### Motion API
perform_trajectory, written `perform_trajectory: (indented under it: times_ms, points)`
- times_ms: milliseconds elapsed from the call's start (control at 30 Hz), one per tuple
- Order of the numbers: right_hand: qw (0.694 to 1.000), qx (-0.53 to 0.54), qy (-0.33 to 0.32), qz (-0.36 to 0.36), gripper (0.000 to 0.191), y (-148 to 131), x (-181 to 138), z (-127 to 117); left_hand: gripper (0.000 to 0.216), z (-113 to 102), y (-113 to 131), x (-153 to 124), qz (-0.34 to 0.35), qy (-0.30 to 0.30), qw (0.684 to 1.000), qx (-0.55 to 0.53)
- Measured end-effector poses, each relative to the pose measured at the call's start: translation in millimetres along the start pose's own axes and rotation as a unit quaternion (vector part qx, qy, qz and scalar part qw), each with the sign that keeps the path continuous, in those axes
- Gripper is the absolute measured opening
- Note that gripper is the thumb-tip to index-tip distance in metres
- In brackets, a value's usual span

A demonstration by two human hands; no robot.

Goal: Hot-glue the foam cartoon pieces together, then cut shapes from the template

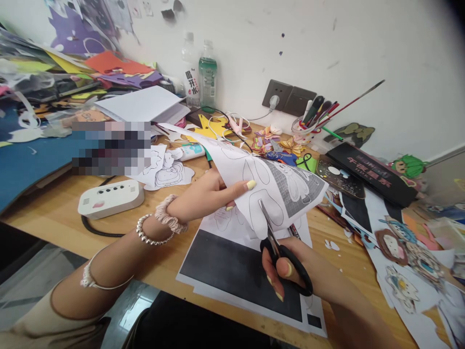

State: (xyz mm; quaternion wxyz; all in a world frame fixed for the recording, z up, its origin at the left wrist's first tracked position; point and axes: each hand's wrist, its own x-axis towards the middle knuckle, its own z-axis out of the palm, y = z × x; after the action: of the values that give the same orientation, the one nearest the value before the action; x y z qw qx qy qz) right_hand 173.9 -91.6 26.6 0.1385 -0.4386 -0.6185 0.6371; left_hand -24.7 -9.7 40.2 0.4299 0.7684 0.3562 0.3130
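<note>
"What was being held?"

"The left hand (214,194) pinched a printed sheet (267,174); the right hand (290,264) gripped scissors (269,220), one blade over that sheet."

"Where was it?"

"Raised above the bench (160,254), between both hands. A dark-printed page (232,271) lay below them, a white box (111,198) left of the left hand."

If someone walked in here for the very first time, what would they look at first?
Probably the black-handled scissors in the right hand, low and right of the picture's middle, with their blades at the printed paper sheet that the left hand holds up. Next, maybe the heap of colourful craft sheets at the upper left, or the greenish bottle standing by the wall.
</note>
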Motion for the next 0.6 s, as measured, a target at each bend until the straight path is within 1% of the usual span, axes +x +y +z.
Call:
perform_trajectory:
  times_ms: [167,600]
  points:
    - [1.000,-0.013,0.004,-0.015,0.063,2.4,0.4,0.0,0.037,-0.7,-0.2,0.8,0.017,-0.011,1.000,-0.008]
    - [1.000,0.007,0.004,-0.004,0.062,2.4,3.4,1.1,0.038,2.0,-2.6,0.6,0.010,-0.015,1.000,-0.012]
